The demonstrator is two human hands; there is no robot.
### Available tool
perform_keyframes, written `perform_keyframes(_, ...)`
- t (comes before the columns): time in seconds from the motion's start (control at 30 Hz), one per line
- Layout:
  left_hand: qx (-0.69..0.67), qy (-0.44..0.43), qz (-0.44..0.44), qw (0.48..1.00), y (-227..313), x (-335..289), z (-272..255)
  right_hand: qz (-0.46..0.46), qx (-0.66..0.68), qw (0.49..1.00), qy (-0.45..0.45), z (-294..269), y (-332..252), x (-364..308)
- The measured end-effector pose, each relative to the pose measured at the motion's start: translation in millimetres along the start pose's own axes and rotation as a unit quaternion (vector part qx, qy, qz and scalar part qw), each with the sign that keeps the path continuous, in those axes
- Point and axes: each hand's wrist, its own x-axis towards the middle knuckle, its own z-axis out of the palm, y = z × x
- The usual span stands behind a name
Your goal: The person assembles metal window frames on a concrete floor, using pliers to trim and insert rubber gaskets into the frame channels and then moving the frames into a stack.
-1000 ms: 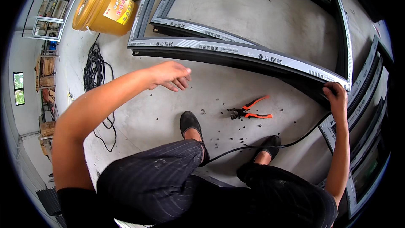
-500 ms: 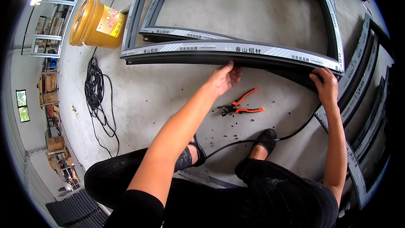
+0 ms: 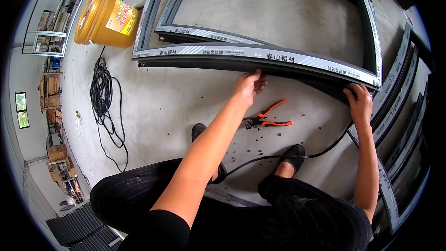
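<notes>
A dark grey metal window frame (image 3: 213, 53) with printed protective tape lies before me, overlapping a second similar frame (image 3: 204, 34). My left hand (image 3: 251, 86) is at the middle of its near black edge, thumb against the edge and fingers curled. Close to the right corner, my right hand (image 3: 359, 100) has its fingers bent over the same edge. A black rubber-like strip (image 3: 260, 158) runs along the floor past my feet and up toward my right hand, where its end is hidden. Orange-handled cutting pliers (image 3: 260, 121) lie open on the floor between my arms.
Small black scraps (image 3: 248, 151) are scattered around the pliers. At the left stand a yellow bucket (image 3: 104, 21) and a coiled black cable (image 3: 103, 93). More taped frames (image 3: 395, 97) lie close on the right. Shelves with boxes (image 3: 51, 90) line the far left.
My left hand has slid slightly right along the frame's near edge. The right hand stays near the corner. My left shoe now shows beside the left forearm.
</notes>
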Motion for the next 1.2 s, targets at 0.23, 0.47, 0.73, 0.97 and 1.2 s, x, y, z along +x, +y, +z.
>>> perform_keyframes(0.23,-0.092,0.084,0.049,0.991,60.5,32.8,-145.5,-0.012,0.01,1.0,-0.004,-1.4,2.4,-4.3)
perform_keyframes(0.47,-0.026,-0.044,-0.043,0.998,48.2,15.4,-112.6,-0.014,0.013,1.0,-0.022,-0.9,11.3,-2.3)
perform_keyframes(0.73,-0.046,-0.058,-0.036,0.997,-21.1,-2.3,33.1,0.011,0.006,0.998,-0.061,-5.1,5.6,-0.7)
perform_keyframes(0.97,-0.021,-0.021,-0.043,0.999,-18.5,-9.5,34.1,-0.069,-0.062,0.995,-0.032,-32.4,-18.0,7.6)
perform_keyframes(1.2,-0.084,0.036,0.025,0.995,18.6,16.9,-72.0,-0.123,-0.107,0.986,0.043,-34.6,15.0,58.1)
